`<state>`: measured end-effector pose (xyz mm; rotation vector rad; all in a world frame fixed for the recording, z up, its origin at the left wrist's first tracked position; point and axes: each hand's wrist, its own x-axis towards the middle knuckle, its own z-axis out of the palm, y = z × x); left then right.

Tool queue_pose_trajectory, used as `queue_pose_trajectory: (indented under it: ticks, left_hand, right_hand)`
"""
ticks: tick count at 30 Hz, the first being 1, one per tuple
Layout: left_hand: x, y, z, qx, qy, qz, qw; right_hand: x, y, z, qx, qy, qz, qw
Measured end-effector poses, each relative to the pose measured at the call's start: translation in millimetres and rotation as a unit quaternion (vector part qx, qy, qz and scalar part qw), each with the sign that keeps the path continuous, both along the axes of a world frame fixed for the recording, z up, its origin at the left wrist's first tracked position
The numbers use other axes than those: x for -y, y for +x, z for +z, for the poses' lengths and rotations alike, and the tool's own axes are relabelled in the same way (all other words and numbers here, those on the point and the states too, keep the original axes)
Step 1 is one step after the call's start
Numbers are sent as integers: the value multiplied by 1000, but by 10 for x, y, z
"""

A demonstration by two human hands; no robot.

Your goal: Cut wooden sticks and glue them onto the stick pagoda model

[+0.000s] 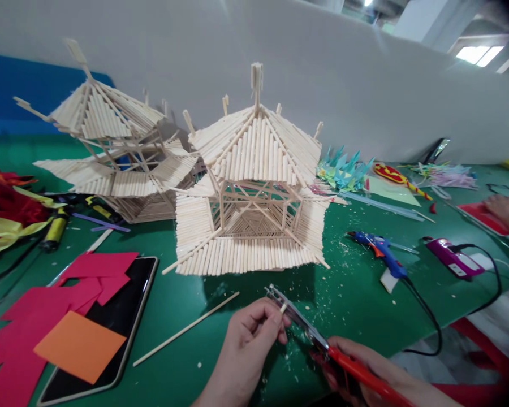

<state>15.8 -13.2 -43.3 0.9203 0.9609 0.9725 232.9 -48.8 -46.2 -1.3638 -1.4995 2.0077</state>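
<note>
My left hand (254, 333) pinches a short piece of wooden stick (283, 308) between thumb and fingers; most of the piece is hidden. In my right hand (365, 362) are red-handled shears (318, 336), their metal jaws pointing up and left beside the left fingertips. I cannot tell whether the jaws touch the stick. Just beyond both hands stands a pagoda model (258, 254) made of wooden sticks, with a pointed upper roof and a wider lower one. A long loose stick (186, 329) lies left of my left hand.
A second stick pagoda (123, 183) stands at back left. Red paper pieces (55, 305) and an orange sheet (80, 346) lie over a dark tablet (142, 282). To the right are a blue glue gun (379, 251) and purple box (453, 257). Another person's hand (507, 212) rests far right.
</note>
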Motion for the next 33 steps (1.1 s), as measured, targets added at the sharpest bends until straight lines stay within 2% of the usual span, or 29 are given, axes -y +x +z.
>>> queue_pose_trajectory:
  ticks: [4,8,13,16,18,22,26,29,33]
  left_hand:
    - [1,10,-7,-11,3,10,1000]
    - [12,3,3,-36,18,15,999]
    - [3,-39,52,-65,68,-2,996]
    - [15,-75,43,-62,90,-8,994]
    - [38,-90,28,-54,84,-5,995]
    - [88,-80,19,-60,69,41,995]
    - [95,-67,38,-156,147,59,975]
    - [78,-78,28,-220,203,64,952]
    - [54,-122,15,-247,295,66,920]
  right_hand:
    - [45,-37,109,0,-5,-31,1000]
    - [48,-84,136,74,55,-44,995]
    - [29,-126,216,147,116,13,982]
    - [49,-153,255,192,155,-28,969]
    - [61,-166,242,209,168,-50,962]
    - [62,-179,116,231,166,-74,956]
    - [84,-169,2,253,202,-96,941]
    - [99,-166,8,251,236,-82,935]
    - [57,-210,34,241,256,-74,933]
